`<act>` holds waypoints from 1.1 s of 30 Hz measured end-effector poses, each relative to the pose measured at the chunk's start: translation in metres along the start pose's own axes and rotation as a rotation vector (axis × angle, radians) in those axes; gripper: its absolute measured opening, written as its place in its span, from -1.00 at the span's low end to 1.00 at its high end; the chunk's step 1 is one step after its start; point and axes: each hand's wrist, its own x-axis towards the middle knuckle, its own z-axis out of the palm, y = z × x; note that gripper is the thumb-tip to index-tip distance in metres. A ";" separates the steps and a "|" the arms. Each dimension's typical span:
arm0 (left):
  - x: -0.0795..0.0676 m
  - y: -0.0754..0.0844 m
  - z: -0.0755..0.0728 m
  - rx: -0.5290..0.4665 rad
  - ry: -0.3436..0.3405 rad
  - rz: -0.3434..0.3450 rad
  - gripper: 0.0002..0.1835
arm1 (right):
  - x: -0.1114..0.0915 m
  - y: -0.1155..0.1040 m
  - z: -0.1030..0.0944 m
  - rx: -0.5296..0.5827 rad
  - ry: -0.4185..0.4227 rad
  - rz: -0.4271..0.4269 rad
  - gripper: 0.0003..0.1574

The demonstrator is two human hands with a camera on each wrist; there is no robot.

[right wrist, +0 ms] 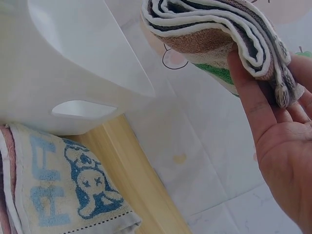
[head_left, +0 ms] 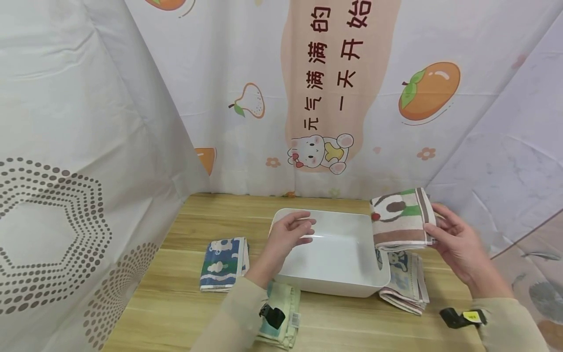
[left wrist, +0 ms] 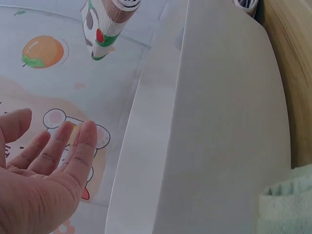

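My right hand (head_left: 459,244) pinches the right edge of a folded towel (head_left: 398,222) with brown, green and white patterning, held up over the right end of a white plastic bin (head_left: 330,249). In the right wrist view the towel's stacked layers (right wrist: 214,24) show between thumb and fingers. My left hand (head_left: 288,239) hovers over the bin's left side, fingers loosely bent with nothing in them. The left wrist view shows that hand (left wrist: 48,170) beside the bin's outer wall (left wrist: 224,122).
A blue folded towel (head_left: 222,264) lies left of the bin. In front sits a pale green towel (head_left: 281,313), partly under my left forearm. A beige-and-blue bear towel (head_left: 404,278) lies at the bin's right end. A printed curtain (head_left: 246,161) hangs behind the wooden table (head_left: 352,322).
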 end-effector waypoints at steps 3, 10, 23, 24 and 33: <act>0.001 0.000 0.004 -0.032 -0.011 -0.004 -0.55 | 0.001 0.000 0.002 0.000 -0.011 -0.001 -0.37; 0.002 -0.002 0.010 -0.083 -0.012 -0.029 -0.60 | 0.004 0.000 0.008 0.024 -0.045 -0.014 -0.39; 0.003 -0.007 0.020 -0.131 -0.087 -0.041 -0.57 | 0.005 0.002 0.014 0.016 -0.063 -0.002 -0.37; 0.003 -0.008 0.021 -0.139 -0.089 -0.041 -0.57 | 0.005 0.002 0.015 0.010 -0.066 0.000 -0.37; 0.005 -0.011 0.030 -0.180 -0.093 -0.073 -0.59 | 0.005 0.001 0.019 -0.024 -0.083 0.021 -0.35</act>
